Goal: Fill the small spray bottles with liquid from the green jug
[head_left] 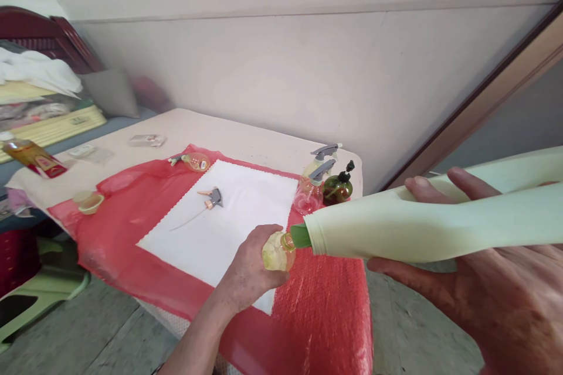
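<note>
Right now I have a small clear bottle with a yellowish tint (272, 255) wrapped in my left hand (250, 269), tipped over the red sheet (132, 217) near the edge of the white mat (246, 193). Its sides are rounded and shiny, narrowing to a ringed yellow neck; my fingers hide part of the body. My right hand (501, 299) grips a large pale green jug (387, 225), smooth and matte, with ridges round its mouth. Its green spout (301, 235) meets the bottle's neck, though I cannot tell whether it sits inside.

On the mat lies a grey-and-copper sprayer head (214, 198) with a thin tube. Just beyond the spout stand a pink spray bottle (308, 196) and a dark green pump bottle (338, 188), with another grey-topped sprayer behind. The jug blocks my view of the floor beyond the table's right corner. Farther left are a lying orange-tinted bottle (199, 162), a yellowish bowl (90, 204) and an amber bottle with a red label (35, 158).
</note>
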{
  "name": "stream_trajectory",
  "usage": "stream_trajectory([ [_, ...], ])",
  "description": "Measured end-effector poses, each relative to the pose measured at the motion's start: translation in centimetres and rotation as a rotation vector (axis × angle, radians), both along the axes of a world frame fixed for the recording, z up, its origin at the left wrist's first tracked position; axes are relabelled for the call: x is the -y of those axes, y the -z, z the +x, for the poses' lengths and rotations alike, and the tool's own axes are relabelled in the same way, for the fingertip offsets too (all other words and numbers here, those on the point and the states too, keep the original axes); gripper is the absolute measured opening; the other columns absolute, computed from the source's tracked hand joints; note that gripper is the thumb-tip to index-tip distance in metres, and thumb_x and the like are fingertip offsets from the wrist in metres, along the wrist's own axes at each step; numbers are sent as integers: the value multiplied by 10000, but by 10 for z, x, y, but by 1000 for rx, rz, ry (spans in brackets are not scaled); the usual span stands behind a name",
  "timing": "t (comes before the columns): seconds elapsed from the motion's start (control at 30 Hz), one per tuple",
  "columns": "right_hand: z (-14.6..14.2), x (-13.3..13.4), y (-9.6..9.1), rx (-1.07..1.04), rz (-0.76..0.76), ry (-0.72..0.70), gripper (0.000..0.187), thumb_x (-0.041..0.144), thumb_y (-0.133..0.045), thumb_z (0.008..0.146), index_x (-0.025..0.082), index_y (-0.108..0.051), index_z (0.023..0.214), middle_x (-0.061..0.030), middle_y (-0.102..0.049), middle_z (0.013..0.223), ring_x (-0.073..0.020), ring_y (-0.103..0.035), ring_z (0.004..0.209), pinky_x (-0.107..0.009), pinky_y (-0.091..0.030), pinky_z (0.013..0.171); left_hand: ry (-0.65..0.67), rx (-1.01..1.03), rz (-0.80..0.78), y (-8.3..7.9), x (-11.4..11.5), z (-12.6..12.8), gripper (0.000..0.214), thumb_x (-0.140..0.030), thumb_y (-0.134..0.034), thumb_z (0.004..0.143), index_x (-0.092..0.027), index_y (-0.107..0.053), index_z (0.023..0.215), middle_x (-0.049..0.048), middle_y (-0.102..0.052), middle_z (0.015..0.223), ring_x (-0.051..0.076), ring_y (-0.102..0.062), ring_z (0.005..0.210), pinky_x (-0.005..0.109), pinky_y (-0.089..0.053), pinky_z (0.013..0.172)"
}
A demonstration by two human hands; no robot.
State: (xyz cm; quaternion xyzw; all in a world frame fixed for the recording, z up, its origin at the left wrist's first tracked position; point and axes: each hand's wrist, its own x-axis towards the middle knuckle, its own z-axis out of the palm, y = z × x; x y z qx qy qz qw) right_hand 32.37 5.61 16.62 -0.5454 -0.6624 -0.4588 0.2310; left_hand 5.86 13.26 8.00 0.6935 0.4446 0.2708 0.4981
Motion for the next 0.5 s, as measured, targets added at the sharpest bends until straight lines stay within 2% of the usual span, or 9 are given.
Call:
stream_trajectory([
  [0.27, -1, 0, -1, 7, -1, -13, 839, 687, -692, 689, 185, -550, 1346, -118, -734, 1049, -345, -669, 1053, -456, -445, 993, 7, -18, -4, -1, 0, 0, 642, -137, -712, 620, -239, -528, 1226, 59, -593, 1216, 259, -560, 1113, 382, -423, 964],
  [0.4, -4, 0, -2, -41, -22, 0, 794, 649, -723, 685, 208, -565, 1326, -97, -745, 1016, -336, -660, 1075, -447, -451, 992, 14, -27, 10, -2, 0, 0, 634, -136, -705, 626, -233, -527, 1226, 63, -598, 1210, 263, -562, 1110, 392, -421, 965],
  [0.5, -3, 0, -2, -27, -2, -6, 827, 670, -707, 687, 213, -541, 1355, -108, -735, 1052, -339, -674, 1043, -452, -457, 985, 8, -31, 15, -2, 0, 0, 637, -140, -706, 623, -239, -530, 1227, 63, -597, 1213, 270, -560, 1115, 395, -423, 961],
])
